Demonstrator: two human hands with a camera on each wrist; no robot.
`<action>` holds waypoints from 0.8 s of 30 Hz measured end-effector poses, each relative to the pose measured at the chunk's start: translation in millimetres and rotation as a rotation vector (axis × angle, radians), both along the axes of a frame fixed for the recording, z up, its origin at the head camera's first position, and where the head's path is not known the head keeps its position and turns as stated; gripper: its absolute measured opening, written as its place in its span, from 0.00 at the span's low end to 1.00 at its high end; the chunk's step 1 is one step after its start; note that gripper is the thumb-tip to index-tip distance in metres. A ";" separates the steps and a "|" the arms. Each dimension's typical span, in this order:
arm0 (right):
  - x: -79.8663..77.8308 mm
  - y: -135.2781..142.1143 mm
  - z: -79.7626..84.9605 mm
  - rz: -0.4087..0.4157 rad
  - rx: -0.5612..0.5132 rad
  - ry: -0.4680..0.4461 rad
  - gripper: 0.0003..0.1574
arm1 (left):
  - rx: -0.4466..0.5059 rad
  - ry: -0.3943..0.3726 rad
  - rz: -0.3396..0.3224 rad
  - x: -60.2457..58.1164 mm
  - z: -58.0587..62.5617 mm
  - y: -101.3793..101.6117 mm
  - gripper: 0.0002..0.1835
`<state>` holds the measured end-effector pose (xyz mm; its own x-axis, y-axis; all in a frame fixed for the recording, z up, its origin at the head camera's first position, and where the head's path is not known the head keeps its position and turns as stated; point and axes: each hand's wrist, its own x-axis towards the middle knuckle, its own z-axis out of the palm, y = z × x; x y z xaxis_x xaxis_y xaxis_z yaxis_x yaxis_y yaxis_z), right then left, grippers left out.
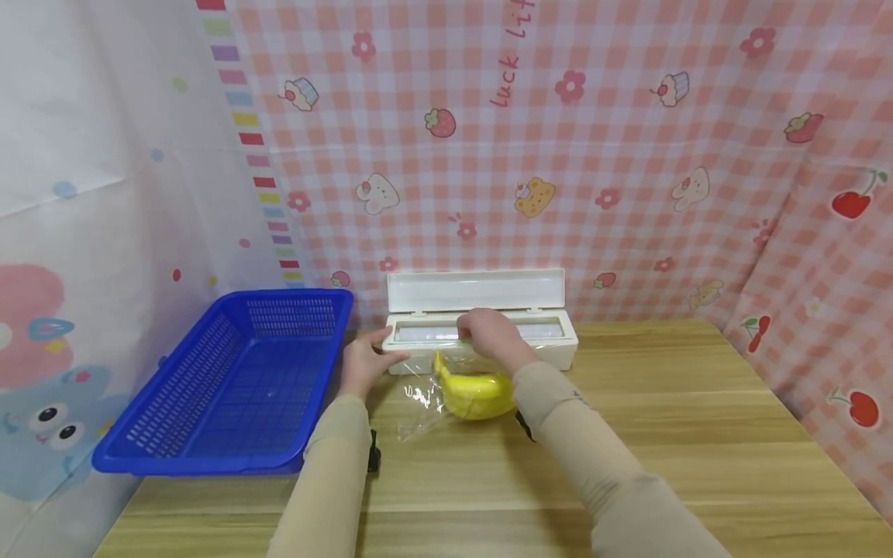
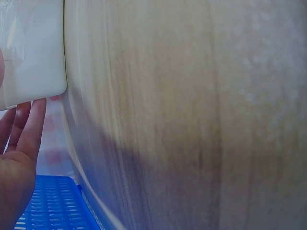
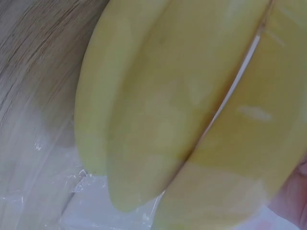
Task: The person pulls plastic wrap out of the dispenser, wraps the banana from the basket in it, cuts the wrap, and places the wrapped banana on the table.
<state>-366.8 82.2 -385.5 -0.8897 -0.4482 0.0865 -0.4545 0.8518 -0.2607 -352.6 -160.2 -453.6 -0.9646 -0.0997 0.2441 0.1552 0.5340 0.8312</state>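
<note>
A white cling film dispenser (image 1: 481, 360) stands against the back cloth with its lid raised. My left hand (image 1: 363, 364) grips its left end, thumb at the front; the left wrist view shows straight fingers (image 2: 32, 127) against that end. My right hand (image 1: 491, 335) is over the dispenser's long opening, fingers curled downward; whatever lies under the fingertips is hidden. Just in front sits a bunch of yellow bananas (image 1: 477, 397), partly below the right wrist. Clear cling film (image 1: 422, 399) lies around the bananas and spreads to their left. Bananas (image 3: 158, 96) fill most of the right wrist view.
A blue plastic basket (image 1: 258, 387) with perforated walls stands left of the left forearm. Beneath everything is a wood-grain table (image 1: 663, 434). Checked pink cloth (image 1: 481, 170) hangs behind and to the right, and a pale patterned cloth (image 1: 105, 209) hangs on the left.
</note>
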 end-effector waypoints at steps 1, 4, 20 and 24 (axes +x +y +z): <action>0.2 1.1 0.0 0.001 0.003 0.004 0.12 | -0.001 0.001 0.000 -0.1 -0.2 0.0 0.35; 1.3 3.7 1.0 0.007 -0.002 0.011 0.12 | -0.004 0.000 0.000 0.1 -0.4 -0.1 0.35; 1.4 12.0 0.2 0.024 0.001 0.029 0.14 | -0.017 0.018 -0.004 -1.0 -2.6 0.0 0.35; 0.5 13.6 -0.2 0.040 0.012 0.048 0.14 | -0.015 0.026 0.000 -0.5 -2.4 -0.2 0.35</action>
<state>-366.4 95.8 -385.7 -0.8659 -0.4849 0.1229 -0.5001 0.8355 -0.2275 -353.2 -160.4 -456.0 -0.9580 -0.0956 0.2704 0.1765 0.5466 0.8186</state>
